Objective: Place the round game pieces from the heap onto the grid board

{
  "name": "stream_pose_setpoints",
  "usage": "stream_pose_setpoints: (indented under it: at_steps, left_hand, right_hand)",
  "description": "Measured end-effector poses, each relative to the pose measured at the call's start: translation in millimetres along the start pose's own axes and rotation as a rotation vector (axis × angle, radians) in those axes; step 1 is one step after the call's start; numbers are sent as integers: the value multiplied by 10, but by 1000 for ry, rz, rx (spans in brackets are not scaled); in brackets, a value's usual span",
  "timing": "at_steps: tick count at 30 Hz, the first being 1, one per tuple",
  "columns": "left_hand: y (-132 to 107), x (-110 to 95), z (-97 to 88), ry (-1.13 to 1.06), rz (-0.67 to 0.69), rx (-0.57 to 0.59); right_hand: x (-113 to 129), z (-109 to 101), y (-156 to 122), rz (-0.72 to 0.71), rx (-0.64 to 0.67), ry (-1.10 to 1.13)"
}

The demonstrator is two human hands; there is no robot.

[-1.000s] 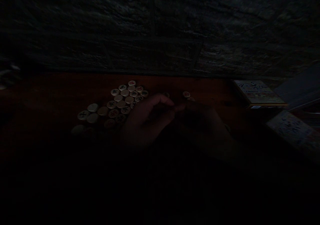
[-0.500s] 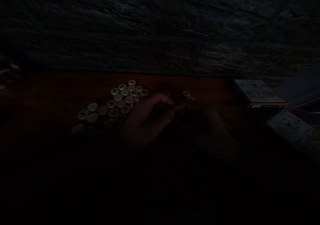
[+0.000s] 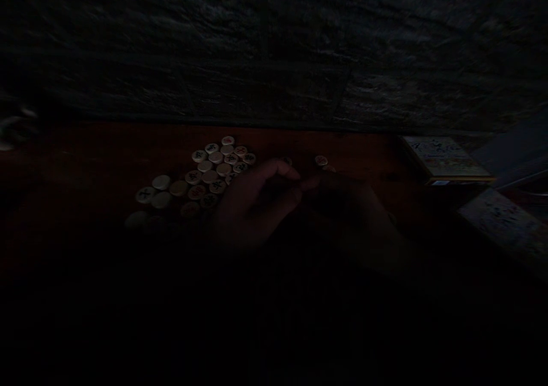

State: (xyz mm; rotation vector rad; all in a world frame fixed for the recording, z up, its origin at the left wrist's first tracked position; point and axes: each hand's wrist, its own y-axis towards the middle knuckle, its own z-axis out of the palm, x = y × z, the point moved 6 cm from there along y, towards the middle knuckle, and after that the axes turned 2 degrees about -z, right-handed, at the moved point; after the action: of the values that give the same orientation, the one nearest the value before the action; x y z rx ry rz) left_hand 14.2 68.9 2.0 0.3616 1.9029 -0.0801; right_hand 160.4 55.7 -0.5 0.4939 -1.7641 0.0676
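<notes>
The scene is very dark. My left hand (image 3: 252,206) rests on a reddish wooden table (image 3: 85,157) with its fingers curled in, fingertips meeting those of my right hand (image 3: 351,209), which is also curled. What the fingers pinch between them is hidden in the gloom. A cluster of several pale round game pieces (image 3: 205,175) with dark and red marks lies just left of my left hand. Two more pieces (image 3: 321,161) sit just beyond my right hand.
A flat printed box (image 3: 443,157) lies at the table's right end, with another printed board or lid (image 3: 500,223) nearer at the right. A dark rough stone wall (image 3: 274,49) rises behind the table. The foreground is black.
</notes>
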Motion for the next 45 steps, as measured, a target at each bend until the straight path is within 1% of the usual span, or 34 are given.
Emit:
stream_pose_setpoints:
  at_steps: [5,7,10,12,20,26,31,39,43,45]
  left_hand:
    - [-4,20,-5,18,-8,-16]
    - [-3,20,-6,28,8,-21]
    - [1,6,-5,35,40,-15]
    - [3,8,-7,27,34,-10]
    - [-3,16,-10,31,13,-7]
    - [4,13,2,17,16,-11]
    - [11,7,10,-29,25,7]
    - [1,5,1,-3,43,-3]
    - [7,-7,3,-31,41,-1]
    - [11,-6,4,-39,41,-2]
  right_hand:
    - [-22,-9,3,29,-11,-9]
    - [-30,-9,4,38,-11,-4]
    - [-13,-6,5,4,-9,-9]
    - [-1,-5,5,-23,-14,-5]
    - [1,1,11,-31,-11,-13]
    - [-39,-10,-1,-11,-12,-39]
    - [-43,-1,6,-17,0,-13]
    - [-31,-2,11,-16,-11,11]
    - [-20,11,6,-33,5,27]
    - [-24,8,3,-18,8,18]
